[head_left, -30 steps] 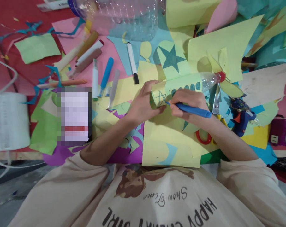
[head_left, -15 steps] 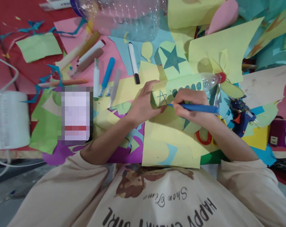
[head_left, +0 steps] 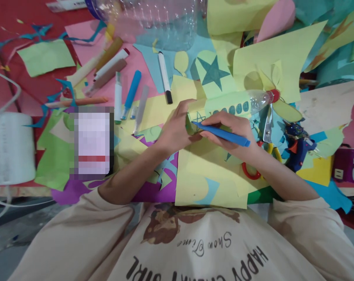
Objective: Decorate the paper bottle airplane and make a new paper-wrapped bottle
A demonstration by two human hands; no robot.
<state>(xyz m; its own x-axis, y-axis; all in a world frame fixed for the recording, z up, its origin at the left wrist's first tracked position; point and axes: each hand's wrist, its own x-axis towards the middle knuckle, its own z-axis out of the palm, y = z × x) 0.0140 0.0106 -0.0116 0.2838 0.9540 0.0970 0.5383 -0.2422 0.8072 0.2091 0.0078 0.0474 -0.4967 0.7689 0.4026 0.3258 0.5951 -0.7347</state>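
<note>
In the head view, the bottle (head_left: 228,102) is held on its side, near the middle of the tabletop (head_left: 52,27) and well in from the near edge. Its base is grasped by the left hand (head_left: 174,132), curled around it, and its red cap (head_left: 273,95) is pointed toward the right edge. Whether the bottle is touching the paper beneath cannot be told. The blue pen (head_left: 225,134) is pinched by the right hand (head_left: 240,125), and its tip is placed at the star drawn on the bottle's wrapping; contact cannot be made out.

Between the hands and the near edge, flat room is given by a yellow sheet (head_left: 188,177), by which the edge itself is covered. On the right, room is narrowed by scissors (head_left: 267,125), partly hidden by the right forearm, and by a glue gun (head_left: 296,156). Beyond these, a purple box (head_left: 348,166) is set near the right near corner, where the edge is overhung by blue paper (head_left: 326,191). Toward the far edge, passage is blocked by a large bottle (head_left: 153,25). To the left, loose pens (head_left: 133,93) are scattered, and a white device (head_left: 13,150) is stood near the left near corner.
</note>
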